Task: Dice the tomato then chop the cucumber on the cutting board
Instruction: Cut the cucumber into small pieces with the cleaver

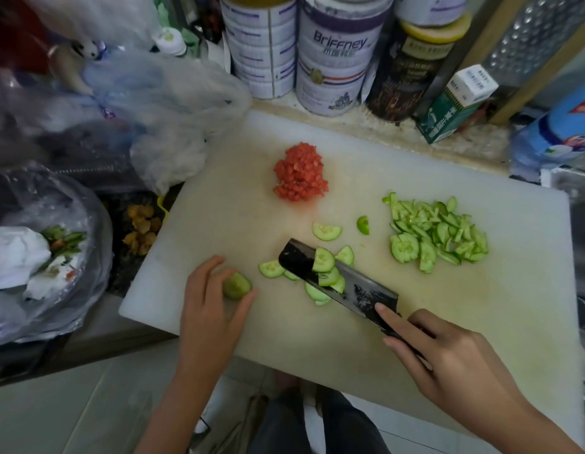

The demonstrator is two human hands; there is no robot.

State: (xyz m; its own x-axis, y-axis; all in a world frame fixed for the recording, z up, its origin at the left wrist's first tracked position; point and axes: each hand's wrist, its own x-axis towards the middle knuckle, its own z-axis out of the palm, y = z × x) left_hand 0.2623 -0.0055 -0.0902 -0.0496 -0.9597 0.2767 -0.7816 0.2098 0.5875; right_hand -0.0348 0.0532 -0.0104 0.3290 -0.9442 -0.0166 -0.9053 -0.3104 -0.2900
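Head view, diced tomato (300,173) was heaped on the cutting board (219,231), chopped cucumber (438,237) was spread to its right, a cucumber stub (237,286) was pinched on it by the left hand (211,306), the cleaver (360,290) was gripped by the right hand (448,358), half-slices (324,261) stuck to its blade.

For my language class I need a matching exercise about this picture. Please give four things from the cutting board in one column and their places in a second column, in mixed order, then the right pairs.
Things
1. diced tomato
2. cucumber end
3. knife
4. chopped cucumber heap

Places
A. gripped by the right hand
B. right part of the cutting board
C. held by the left hand
D. far middle of the board

Pairs: 1-D, 2-C, 3-A, 4-B
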